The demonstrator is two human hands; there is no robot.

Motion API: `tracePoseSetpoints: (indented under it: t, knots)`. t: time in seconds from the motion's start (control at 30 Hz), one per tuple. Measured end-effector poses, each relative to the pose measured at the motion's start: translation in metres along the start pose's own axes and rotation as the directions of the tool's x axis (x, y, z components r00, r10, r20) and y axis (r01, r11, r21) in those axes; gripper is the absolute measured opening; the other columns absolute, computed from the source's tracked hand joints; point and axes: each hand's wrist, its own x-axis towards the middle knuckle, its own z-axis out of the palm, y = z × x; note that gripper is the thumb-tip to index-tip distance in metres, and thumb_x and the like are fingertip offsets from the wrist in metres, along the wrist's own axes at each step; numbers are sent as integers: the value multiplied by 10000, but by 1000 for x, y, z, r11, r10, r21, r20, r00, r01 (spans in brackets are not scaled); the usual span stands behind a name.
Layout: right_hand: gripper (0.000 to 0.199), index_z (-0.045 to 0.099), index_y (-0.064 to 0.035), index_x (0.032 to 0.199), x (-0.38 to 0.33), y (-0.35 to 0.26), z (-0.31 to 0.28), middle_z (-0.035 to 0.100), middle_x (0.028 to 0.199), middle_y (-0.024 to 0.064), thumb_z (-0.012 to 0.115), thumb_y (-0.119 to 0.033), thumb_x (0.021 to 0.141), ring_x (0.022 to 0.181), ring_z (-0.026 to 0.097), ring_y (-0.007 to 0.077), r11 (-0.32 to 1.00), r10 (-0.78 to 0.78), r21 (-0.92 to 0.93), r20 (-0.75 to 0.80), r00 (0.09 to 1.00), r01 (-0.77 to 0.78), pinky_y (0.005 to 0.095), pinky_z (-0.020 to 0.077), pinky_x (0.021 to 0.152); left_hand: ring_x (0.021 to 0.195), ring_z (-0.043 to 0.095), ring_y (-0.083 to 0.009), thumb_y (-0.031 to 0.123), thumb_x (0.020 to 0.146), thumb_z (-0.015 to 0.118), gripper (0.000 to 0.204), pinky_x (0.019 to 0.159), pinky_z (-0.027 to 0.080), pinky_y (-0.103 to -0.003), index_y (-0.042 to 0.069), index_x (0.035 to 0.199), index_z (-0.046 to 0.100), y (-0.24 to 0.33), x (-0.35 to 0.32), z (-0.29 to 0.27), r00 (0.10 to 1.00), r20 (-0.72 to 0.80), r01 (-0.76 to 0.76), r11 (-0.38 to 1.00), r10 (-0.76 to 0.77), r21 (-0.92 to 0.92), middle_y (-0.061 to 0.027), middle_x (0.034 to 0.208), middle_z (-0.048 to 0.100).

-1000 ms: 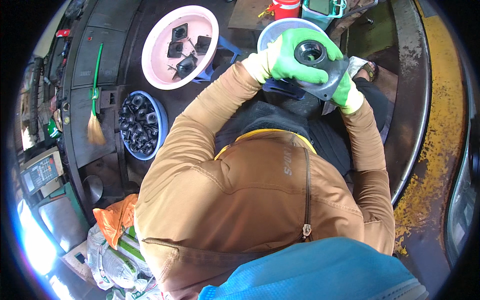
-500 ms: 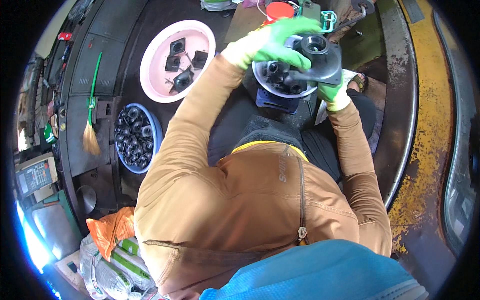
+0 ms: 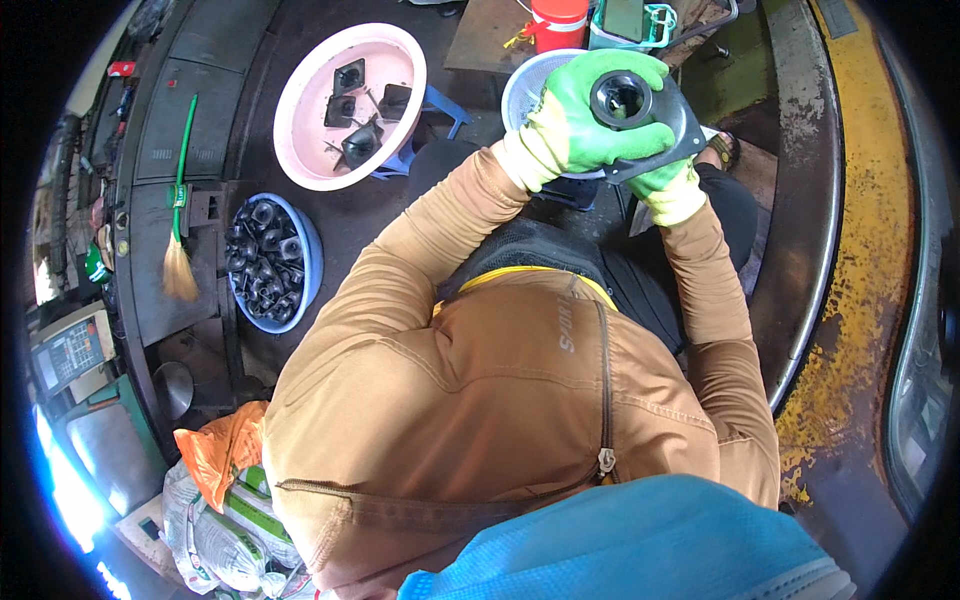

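Note:
Both my hands wear green gloves with pale yellow cuffs. Between them is a black moulded plastic part with a round open collar and a flat, square-cornered flange. My left hand curls around the collar, its fingers on the far side and its thumb on the near side. Under the flange's near right edge, my right hand supports the part; most of its fingers are hidden. A pale blue-white bowl stands beneath, largely covered by my hands and the part.
Left of my arms, a pink basin on a blue stool holds several black parts. A blue tub nearby is full of small black pieces. Beyond the bowl are a red container and a teal basket. A worn yellow metal edge runs along the right.
My left hand has come down from beside the part and closed around its collar. The part is turned and held lower, hiding more of the bowl. My right hand stays under it.

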Motion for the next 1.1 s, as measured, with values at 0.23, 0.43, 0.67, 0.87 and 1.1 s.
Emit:
tracePoseSetpoints:
  t: [0.23,0.43,0.67,0.87,1.1]
  knots:
    - [444,569,-57,1208,-8,-14,-6,623,1152,104,732,-118,798,1050,609,229,998,-27,69,208,978,13,354,500,894,1063,613,-195,72,645,843,459,937,484,-338,36,1061,652,6,1,-10,951,211,278,924,-227,-263,-111,1170,648]
    - [532,500,-57,1324,-25,7,-4,564,1283,96,696,-79,829,1173,548,193,900,113,341,420,901,-272,333,460,981,1128,574,-212,155,661,820,474,976,447,-356,25,1086,652,4,-1,-27,859,493,340,872,-135,-353,-129,1203,626]
    - [501,447,-71,1372,-33,8,23,545,1312,75,615,-124,903,1184,530,152,542,232,736,333,914,-406,289,469,947,1185,547,-232,200,658,810,544,1029,410,-354,11,1141,644,-10,32,-29,668,692,422,626,275,-656,-150,1230,606]
    - [395,526,-31,1271,1,12,-3,630,1159,104,595,-91,886,1002,632,216,972,142,187,16,990,-142,338,513,862,1235,497,-201,211,667,814,735,1066,370,-350,26,1320,530,1,28,-28,864,298,488,820,-405,-300,-101,1348,529]
    - [410,506,-22,1317,-9,18,25,596,1271,121,592,-104,925,1138,600,219,895,199,441,-256,946,-69,340,491,951,1072,591,-185,107,643,873,505,932,480,-327,42,1075,620,-4,0,22,950,-187,213,958,-249,-193,-99,1202,605]
